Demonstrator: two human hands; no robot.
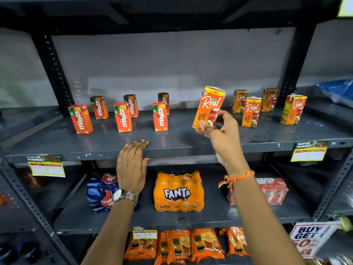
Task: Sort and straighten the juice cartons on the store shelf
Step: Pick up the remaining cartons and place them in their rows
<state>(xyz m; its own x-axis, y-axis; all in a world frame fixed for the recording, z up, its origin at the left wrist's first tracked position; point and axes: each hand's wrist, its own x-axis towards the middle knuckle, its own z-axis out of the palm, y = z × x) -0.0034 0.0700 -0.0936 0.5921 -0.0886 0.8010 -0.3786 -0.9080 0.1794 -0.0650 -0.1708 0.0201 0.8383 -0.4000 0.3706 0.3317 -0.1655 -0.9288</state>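
My right hand (pixel 219 131) grips a Real apple juice carton (pixel 209 104) by its lower end, holding it tilted just above the grey metal shelf (pixel 172 148). Several more Real cartons (pixel 251 111) stand upright to the right, the outermost (pixel 293 109) near the post. On the left half, several red Maaza cartons (pixel 160 116) stand in two loose rows, some turned at angles, the leftmost (pixel 81 119) leaning outward. My left hand (pixel 133 159) lies flat over the shelf's front edge, fingers together, holding nothing.
On the shelf below sit a Thums Up pack (pixel 99 192), an orange Fanta pack (pixel 178 191) and a red Maaza pack (pixel 275 190). Orange tea packets (pixel 191 243) fill the lowest shelf. Yellow price tags (pixel 46 167) (pixel 308 153) hang from the edge. Black uprights (pixel 53 69) flank the bay.
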